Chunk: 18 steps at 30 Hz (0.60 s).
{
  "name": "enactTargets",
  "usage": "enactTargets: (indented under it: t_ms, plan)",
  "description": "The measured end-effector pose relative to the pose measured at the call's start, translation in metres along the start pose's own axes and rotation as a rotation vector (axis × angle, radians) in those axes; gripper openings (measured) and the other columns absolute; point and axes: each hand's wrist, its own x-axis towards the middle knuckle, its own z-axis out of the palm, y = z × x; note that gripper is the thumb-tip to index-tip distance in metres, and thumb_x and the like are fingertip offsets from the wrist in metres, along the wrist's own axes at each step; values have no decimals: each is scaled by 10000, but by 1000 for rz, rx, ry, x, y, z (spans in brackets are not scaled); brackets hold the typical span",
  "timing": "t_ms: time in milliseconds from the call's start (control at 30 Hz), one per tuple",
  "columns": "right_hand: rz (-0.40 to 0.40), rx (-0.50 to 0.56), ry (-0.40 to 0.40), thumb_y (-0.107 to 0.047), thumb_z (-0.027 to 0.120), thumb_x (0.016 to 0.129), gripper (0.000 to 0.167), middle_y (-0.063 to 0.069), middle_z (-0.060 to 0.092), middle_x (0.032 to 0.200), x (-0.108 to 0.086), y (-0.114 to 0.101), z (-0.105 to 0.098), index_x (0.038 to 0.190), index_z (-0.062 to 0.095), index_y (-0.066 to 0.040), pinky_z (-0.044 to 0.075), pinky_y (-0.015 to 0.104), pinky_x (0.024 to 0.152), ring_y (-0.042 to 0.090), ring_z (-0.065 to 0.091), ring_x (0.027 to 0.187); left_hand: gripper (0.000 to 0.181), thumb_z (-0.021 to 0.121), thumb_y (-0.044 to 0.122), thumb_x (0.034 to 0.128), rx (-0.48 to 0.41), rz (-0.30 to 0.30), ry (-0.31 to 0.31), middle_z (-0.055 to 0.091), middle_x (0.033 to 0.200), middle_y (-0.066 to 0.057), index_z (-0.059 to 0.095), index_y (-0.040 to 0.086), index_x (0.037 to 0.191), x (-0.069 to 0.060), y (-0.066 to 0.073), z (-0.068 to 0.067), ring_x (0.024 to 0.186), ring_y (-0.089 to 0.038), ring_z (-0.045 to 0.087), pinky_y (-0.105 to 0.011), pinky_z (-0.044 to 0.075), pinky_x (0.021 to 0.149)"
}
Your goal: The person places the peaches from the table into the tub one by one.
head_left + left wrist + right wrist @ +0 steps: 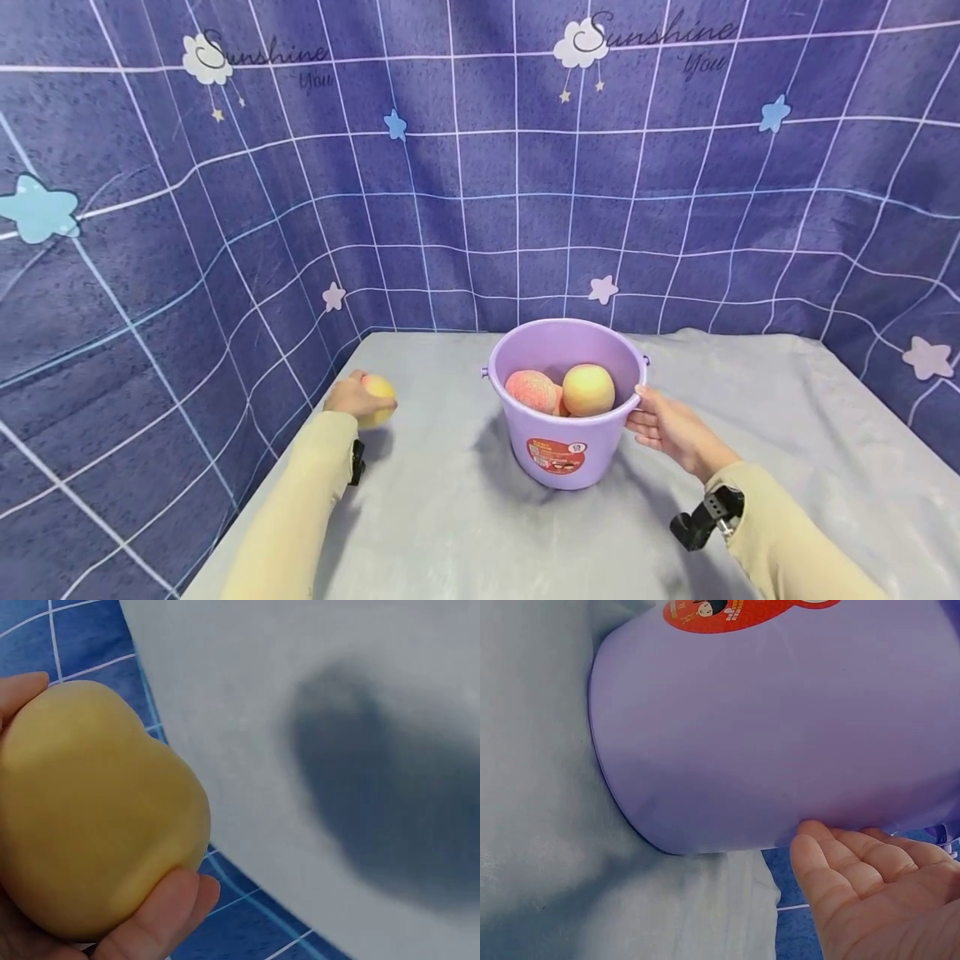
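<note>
At the left side of the table, my left hand grips a yellow peach with a two-lobed outline. Fingers and thumb wrap its sides, and it is held above the cloth, where a shadow falls. A lilac bucket stands upright near the middle. Inside it lie a pinkish-red peach and a yellow-orange peach, with part of another fruit showing between them. My right hand holds the bucket's right rim, thumb at the edge. Its fingers lie against the outer wall.
A grey-white cloth covers the table. Behind it and to the left hangs a blue grid-patterned curtain with stars and clouds. The bucket carries a red label on its front. Black camera straps sit on both wrists.
</note>
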Motion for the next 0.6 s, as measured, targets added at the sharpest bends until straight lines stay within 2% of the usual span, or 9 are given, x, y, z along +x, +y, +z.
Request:
enactTargets:
  t_ms: [100, 233, 367, 600]
  plan:
    - [4, 5, -2, -411, 269, 1025, 742, 396, 272, 1395, 0, -1, -1, 1393, 170, 226, 501, 301, 878, 414, 434, 1265, 825, 751, 418, 665, -7, -6, 3, 599, 1057, -269, 459, -48, 1279, -2, 7, -9, 935, -398, 583, -487, 480, 787]
    - [7, 17, -2, -388, 282, 1018, 728, 398, 269, 1395, 1, -4, -2, 1390, 174, 228, 484, 339, 917, 425, 410, 1277, 815, 753, 417, 664, -8, -11, -1, 603, 1066, -259, 461, -31, 1280, -3, 14, -17, 946, -396, 582, -496, 477, 793]
    - [4, 21, -2, -395, 289, 1018, 735, 401, 267, 1395, 2, -5, 0, 1383, 183, 235, 444, 401, 975, 452, 366, 1292, 819, 751, 410, 665, -10, 26, 7, 606, 1066, -266, 461, -42, 1283, -5, 17, -24, 942, -401, 583, -492, 475, 791]
    - [6, 12, -4, -398, 277, 1019, 739, 402, 272, 1391, 2, -3, -2, 1377, 185, 242, 416, 436, 1000, 458, 366, 1289, 811, 747, 412, 664, -6, 62, 9, 604, 1063, -246, 468, -20, 1291, -9, 35, -41, 926, -378, 574, -461, 470, 754]
